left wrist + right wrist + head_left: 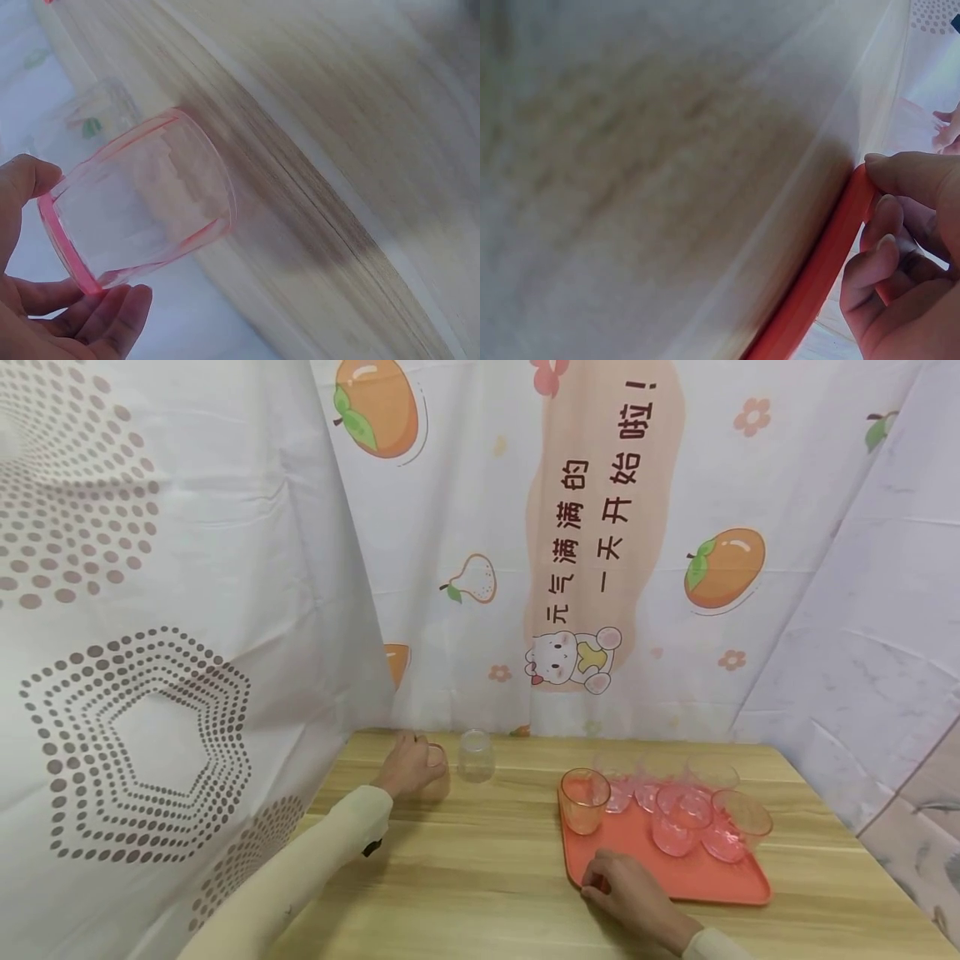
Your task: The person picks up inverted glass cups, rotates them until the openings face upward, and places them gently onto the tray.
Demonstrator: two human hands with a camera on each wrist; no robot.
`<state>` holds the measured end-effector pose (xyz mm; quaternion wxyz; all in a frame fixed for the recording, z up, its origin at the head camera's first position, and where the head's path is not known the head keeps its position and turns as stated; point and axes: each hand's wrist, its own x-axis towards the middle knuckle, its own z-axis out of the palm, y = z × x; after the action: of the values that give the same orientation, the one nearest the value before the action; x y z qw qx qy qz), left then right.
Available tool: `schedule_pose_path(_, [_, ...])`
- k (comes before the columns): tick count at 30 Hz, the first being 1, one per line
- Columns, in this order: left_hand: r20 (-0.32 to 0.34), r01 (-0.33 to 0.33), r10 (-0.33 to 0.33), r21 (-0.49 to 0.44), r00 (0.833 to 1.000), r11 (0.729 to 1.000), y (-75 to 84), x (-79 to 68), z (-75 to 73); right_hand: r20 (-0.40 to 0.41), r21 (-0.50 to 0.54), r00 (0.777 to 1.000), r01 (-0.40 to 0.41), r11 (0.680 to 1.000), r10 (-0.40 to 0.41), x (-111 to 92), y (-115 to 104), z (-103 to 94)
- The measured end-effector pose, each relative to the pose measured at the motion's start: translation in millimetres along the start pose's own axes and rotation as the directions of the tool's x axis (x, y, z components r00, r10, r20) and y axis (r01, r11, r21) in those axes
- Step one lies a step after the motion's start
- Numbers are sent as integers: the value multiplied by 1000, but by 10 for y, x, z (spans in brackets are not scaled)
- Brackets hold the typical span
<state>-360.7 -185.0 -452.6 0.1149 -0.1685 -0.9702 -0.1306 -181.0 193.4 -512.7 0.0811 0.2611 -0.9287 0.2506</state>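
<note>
My left hand [412, 766] holds a transparent pink cup [146, 202] at the back left of the table. In the left wrist view, thumb and fingers grip the cup round its thick pink base, and its wide mouth points down toward the tabletop. Just right of it stands a clear cup [476, 757], seemingly upside down. At the front left corner of an orange-red tray [675, 881], my right hand [626, 893] has curled fingers. The right wrist view has a fingertip on the tray's rim, the other fingers bent beside it.
Several transparent cups stand on the tray, among them an orange-tinted cup [585, 802] at its left and a pink cup [681, 822] near the middle. The wooden table [465, 860] is bordered by a printed curtain [465, 527] behind and a dotted curtain [150, 710] at the left.
</note>
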Motion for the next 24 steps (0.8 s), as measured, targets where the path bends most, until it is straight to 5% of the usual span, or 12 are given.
schedule_pose_path(24, [-12,-52,50,-109,999,993,187,-190,-61,-3,-21,1000,-23,1000,23,1,0,13])
